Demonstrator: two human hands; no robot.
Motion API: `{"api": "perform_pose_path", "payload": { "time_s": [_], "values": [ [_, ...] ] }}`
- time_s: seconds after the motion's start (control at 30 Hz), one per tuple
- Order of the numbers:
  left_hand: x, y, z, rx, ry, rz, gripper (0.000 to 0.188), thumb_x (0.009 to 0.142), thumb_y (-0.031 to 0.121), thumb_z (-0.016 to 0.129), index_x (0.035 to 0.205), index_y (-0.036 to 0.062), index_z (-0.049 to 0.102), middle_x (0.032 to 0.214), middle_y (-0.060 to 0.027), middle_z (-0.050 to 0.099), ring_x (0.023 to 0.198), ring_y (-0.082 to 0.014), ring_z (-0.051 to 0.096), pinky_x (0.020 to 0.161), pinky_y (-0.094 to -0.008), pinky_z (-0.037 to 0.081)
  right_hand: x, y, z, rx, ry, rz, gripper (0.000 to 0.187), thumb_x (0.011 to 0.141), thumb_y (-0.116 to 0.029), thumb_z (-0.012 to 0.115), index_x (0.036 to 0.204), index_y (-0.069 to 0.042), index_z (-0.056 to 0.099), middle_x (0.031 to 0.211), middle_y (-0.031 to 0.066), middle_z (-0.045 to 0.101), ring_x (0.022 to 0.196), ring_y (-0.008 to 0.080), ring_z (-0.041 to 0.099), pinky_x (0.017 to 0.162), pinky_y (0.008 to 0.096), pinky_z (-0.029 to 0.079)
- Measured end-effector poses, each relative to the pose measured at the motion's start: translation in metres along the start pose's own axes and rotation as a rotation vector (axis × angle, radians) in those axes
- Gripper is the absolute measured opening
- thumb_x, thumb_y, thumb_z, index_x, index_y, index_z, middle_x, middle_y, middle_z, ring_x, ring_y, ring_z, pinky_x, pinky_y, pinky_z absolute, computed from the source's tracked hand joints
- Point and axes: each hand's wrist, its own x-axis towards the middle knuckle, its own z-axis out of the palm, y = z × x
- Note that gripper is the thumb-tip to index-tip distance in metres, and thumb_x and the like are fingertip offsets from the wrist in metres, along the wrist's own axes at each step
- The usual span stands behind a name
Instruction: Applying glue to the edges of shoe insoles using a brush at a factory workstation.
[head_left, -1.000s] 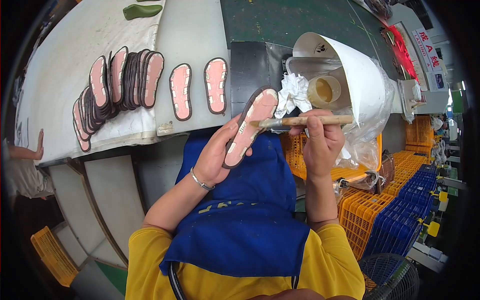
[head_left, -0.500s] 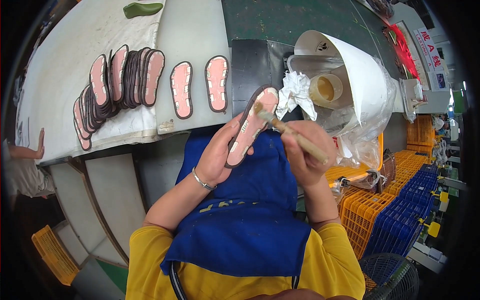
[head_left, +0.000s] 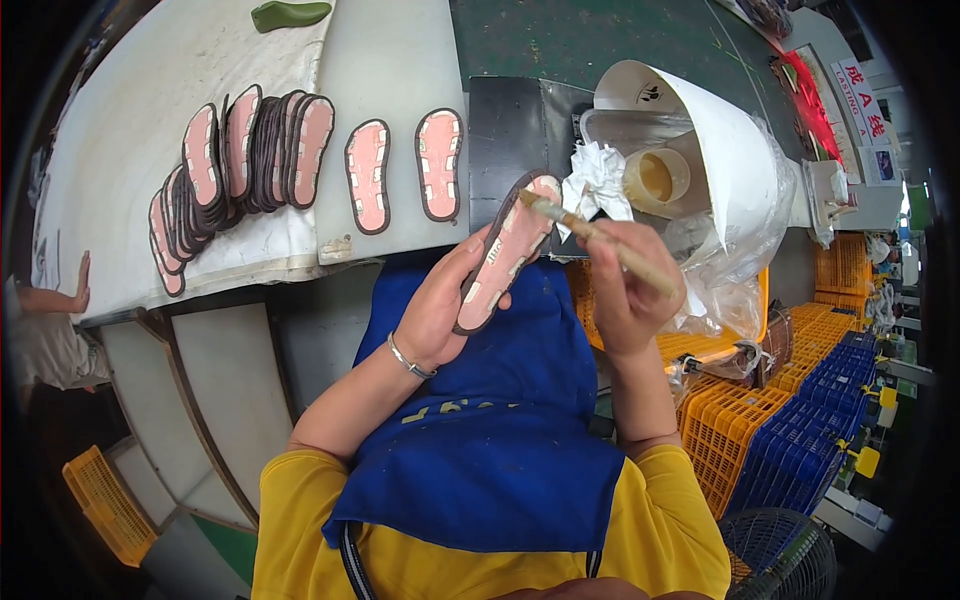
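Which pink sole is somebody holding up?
The pink sole in the left hand, with the brush at its far end. Two others lie separately on the table; the rest are bunched farther left.

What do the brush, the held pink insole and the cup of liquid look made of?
Brush: tan, dull handle, probably bare wood; brown bristles, natural or synthetic unclear.
Pink insole: flat matte face, maybe foam or fibreboard; dark edging, perhaps fabric or synthetic leather.
Cup: pale, translucent-looking wall, so likely plastic.
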Motion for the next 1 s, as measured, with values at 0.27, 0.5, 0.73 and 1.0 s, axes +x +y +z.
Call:
{"api": "perform_pose_path", "payload": {
  "time_s": [0.27,0.5,0.73,1.0],
  "values": [
    [0.005,-0.003,-0.006,-0.074,-0.029,0.015,0.046,0.105,0.032,0.034,0.143,0.0055,0.042,0.135,-0.0175,0.056,0.111,-0.0193,0.059,0.077,-0.0295,0.050,-0.012,-0.028,-0.001,0.115,-0.243,0.008,0.007,0.081,-0.005,0.073,0.085,-0.001,0.068,0.080,0.0094,0.069,0.066,0.0237,0.067,0.057,0.0316,0.052],
    [-0.001,-0.003,0.001,-0.039,0.045,0.030,0.047,0.106,0.031,0.033,0.144,0.0052,0.043,0.123,-0.0085,0.062,0.093,-0.0099,0.058,0.072,-0.0248,0.050,-0.014,-0.013,0.006,0.296,-0.043,0.511,0.005,0.086,-0.004,0.070,0.084,0.000,0.071,0.079,0.0097,0.069,0.065,0.0143,0.063,0.057,0.0254,0.048],
    [0.000,-0.002,0.000,-0.058,0.082,0.009,0.046,0.106,0.032,0.034,0.142,0.0054,0.044,0.124,-0.0082,0.061,0.092,-0.0090,0.057,0.070,-0.0238,0.050,-0.008,-0.017,0.006,-0.123,-0.135,-0.110,0.012,0.078,-0.005,0.077,0.082,-0.002,0.065,0.079,0.0115,0.068,0.064,0.0272,0.065,0.055,0.0339,0.051],
    [0.007,-0.003,-0.005,-0.168,0.013,0.028,0.049,0.106,0.027,0.033,0.145,-0.0013,0.036,0.142,-0.0161,0.049,0.132,-0.0307,0.047,0.114,-0.0412,0.034,-0.008,-0.025,0.006,0.087,-0.364,-0.200,0.022,0.070,-0.003,0.075,0.089,0.001,0.065,0.080,0.0109,0.065,0.067,0.0280,0.065,0.059,0.0353,0.052]
  ]
}}
